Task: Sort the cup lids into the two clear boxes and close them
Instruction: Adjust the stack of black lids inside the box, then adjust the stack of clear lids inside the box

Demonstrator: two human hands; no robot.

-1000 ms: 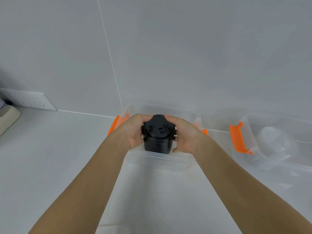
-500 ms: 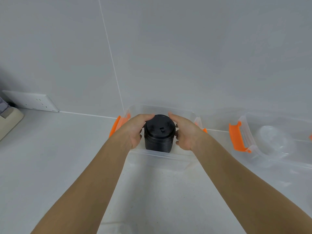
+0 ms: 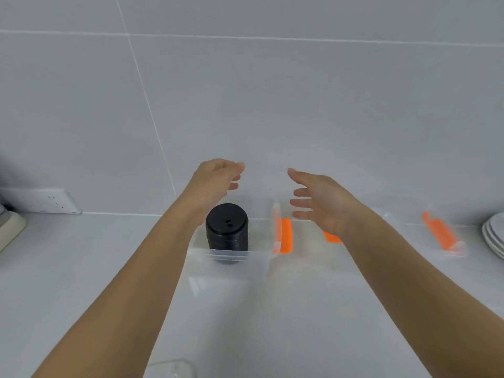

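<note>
So the stack of black cup lids (image 3: 227,232) is sitting upright inside the near clear box (image 3: 231,256), just left of centre in the frame, and we're not touching it. Both our hands are up above it with fingers spread and nothing in them: left hand (image 3: 216,178) right over the stack, right hand (image 3: 320,201) off to the centre-right, well apart from each other. We'd guess the black ones are kept stacked because a neat column takes up one corner of the box and won't scatter.

The second clear box (image 3: 447,245) is at right of frame, pretty blurred, so we can't tell what's in it from here. Orange latches (image 3: 285,236) hang open on both, so neither is closed yet. Some white plates (image 3: 493,236) peek in at the right edge.
</note>
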